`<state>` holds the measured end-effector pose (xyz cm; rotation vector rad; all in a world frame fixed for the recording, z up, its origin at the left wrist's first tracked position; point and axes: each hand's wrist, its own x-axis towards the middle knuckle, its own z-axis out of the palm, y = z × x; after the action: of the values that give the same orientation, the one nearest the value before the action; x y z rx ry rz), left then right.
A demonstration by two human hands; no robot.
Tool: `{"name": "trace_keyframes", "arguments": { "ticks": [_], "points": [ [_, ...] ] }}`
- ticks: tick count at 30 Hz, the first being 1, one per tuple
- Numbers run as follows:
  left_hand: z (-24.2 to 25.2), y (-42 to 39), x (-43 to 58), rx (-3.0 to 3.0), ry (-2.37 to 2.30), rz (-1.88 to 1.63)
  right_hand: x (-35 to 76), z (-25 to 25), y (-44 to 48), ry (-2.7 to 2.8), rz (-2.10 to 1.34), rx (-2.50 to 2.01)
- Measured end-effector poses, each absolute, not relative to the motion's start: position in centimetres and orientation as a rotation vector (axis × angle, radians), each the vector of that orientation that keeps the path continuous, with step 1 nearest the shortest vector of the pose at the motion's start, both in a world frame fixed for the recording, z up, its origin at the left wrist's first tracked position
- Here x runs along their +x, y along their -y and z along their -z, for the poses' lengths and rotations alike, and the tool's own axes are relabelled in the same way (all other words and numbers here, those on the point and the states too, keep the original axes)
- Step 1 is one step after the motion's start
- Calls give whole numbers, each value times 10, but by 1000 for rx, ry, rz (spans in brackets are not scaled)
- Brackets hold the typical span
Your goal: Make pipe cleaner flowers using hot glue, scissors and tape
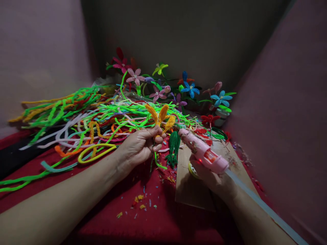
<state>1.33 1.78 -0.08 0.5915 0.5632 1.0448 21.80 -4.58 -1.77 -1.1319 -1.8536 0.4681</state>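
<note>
Between the thumb and fingers of my left hand (146,141) is an orange pipe-cleaner flower (161,116), its petals pointing up and to the right. My right hand (213,177) grips a pink glue gun (203,149) with a small red light lit. A long clear glue stick (263,204) trails from the gun's back end past my forearm. The nozzle points left toward the flower, a short gap apart from it. A dark green bundle of yarn or pipe cleaners (174,149) lies between my hands.
Loose pipe cleaners (127,112) are heaped across the red cloth (109,207). Finished flowers (190,89) stand at the back. Yellow-handled scissors (89,161) lie at left, partly covered. A wooden board (185,190) sits under my right hand; fuzz scraps (140,198) dot the cloth.
</note>
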Motion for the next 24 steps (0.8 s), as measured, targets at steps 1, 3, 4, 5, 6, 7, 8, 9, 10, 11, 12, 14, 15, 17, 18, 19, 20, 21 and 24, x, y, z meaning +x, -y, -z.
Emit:
{"name": "trace_keyframes", "arguments": {
  "ticks": [1,3,4,5,6,7,8,9,10,11,12,14,15,17,18,19,20,21,24],
  "points": [
    [1,-18,13,591,-570,-1048,222,15,46,1847,-422,-1143],
    [1,-19,13,589,-584,-1050,233,9,48,1798,-303,-1210],
    [1,-19,12,590,-586,-1047,240,6,50,1777,-228,-1278],
    [1,-20,12,592,-582,-1041,248,5,51,1760,-138,-1370],
    [1,-20,11,595,-574,-1037,257,4,53,1755,-48,-1456],
    [0,-21,11,598,-564,-1033,266,5,56,1762,26,-1541],
    [0,-21,10,599,-555,-1030,275,6,59,1759,92,-1623],
    [0,-21,10,599,-548,-1029,284,7,62,1762,122,-1711],
    [-1,-21,9,598,-544,-1027,292,10,66,1756,136,-1803],
    [-2,-20,9,596,-541,-1026,299,12,71,1756,131,-1895],
    [-2,-20,9,593,-537,-1024,306,15,75,1756,122,-1978],
    [-4,-19,10,589,-529,-1018,318,22,81,1792,114,-2104],
    [-4,-18,10,589,-525,-1016,323,25,83,1810,127,-2148],
    [-4,-17,11,593,-519,-1016,333,30,83,1842,181,-2220],
    [-4,-16,11,597,-517,-1015,337,31,83,1860,203,-2244],
    [-4,-15,11,602,-515,-1014,341,30,82,1891,205,-2262],
    [-3,-14,12,605,-513,-1011,343,28,81,1934,198,-2275],
    [-3,-13,12,605,-513,-1003,343,25,81,1974,203,-2284],
    [-4,-8,15,590,-499,-965,322,6,84,1965,322,-2205]
  ]
}}
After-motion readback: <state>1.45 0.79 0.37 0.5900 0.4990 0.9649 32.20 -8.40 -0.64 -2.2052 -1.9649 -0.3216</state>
